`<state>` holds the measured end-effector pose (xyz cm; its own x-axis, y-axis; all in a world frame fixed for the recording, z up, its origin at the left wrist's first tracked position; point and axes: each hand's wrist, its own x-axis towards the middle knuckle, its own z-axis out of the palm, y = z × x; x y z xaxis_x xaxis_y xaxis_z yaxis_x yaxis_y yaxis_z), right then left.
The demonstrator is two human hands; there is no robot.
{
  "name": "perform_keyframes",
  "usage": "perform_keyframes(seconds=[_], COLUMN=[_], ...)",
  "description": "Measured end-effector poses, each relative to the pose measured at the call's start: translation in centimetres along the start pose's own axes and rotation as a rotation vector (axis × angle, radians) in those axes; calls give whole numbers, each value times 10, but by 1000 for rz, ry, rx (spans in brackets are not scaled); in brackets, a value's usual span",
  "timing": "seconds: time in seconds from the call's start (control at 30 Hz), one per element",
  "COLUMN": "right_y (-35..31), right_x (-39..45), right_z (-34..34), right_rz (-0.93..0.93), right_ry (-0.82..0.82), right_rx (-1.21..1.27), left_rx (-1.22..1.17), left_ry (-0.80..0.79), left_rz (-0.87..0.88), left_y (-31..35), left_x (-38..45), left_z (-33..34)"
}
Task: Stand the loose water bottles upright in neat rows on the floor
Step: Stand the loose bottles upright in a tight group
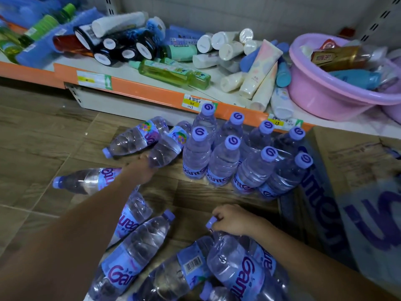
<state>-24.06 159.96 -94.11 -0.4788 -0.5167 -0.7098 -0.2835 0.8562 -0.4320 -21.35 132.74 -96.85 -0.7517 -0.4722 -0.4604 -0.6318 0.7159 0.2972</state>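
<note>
While you crouch over the pile, read these near to far:
Nearest heap: loose bottles (134, 255) lie on their sides on the floor (32, 131) at your knees; full and clear, so I judge them heavy, thin-walled, slick; take each at the neck or the ribbed waist, not the label.
Right hand: your right hand (233, 219) curls its fingers (217, 215) round the neck under the cap of a tilted bottle (234, 263); pinching, not spread.
Left hand: your left hand (142, 170) reaches to the base of a lying bottle (166, 149); it touches it, but how far the fingers close you cannot tell.
Rows: eight standing bottles (247, 157) in two rows, touching, just before the orange shelf edge (152, 93).
</note>
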Motion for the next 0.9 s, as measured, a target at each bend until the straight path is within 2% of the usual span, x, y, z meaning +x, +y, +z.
perform_keyframes(seconds=[0.1,0.17,0.23,0.33,0.43,0.57,0.63,0.7,0.8,0.9], right_y=[4,7,11,10,7,14,23,30,41,51], right_x=[7,9,10,3,-15,-50,-70,-88,-113,-134], right_z=[1,6,11,13,9,-16,-30,-40,-49,-56], right_rz=[69,98,109,64,17,-32,-52,-55,-57,-59], right_ry=[-101,-95,-53,49,191,430,486,538,609,692], right_rx=[-17,23,63,28,-40,-8,3,15,-43,-96], left_rx=[34,23,81,306,340,-118,-215,-172,35,200], left_ry=[-21,-23,-49,-83,-52,161,263,323,371,330], left_rz=[16,37,39,-1,-27,-13,36,64,205,341], left_y=[4,6,7,8,6,4,9,12,20,35], left_x=[0,-1,-5,-7,-6,-7,-15,-24,-44,-71], left_z=[5,5,5,14,19,7,-7,-30,-73,-101])
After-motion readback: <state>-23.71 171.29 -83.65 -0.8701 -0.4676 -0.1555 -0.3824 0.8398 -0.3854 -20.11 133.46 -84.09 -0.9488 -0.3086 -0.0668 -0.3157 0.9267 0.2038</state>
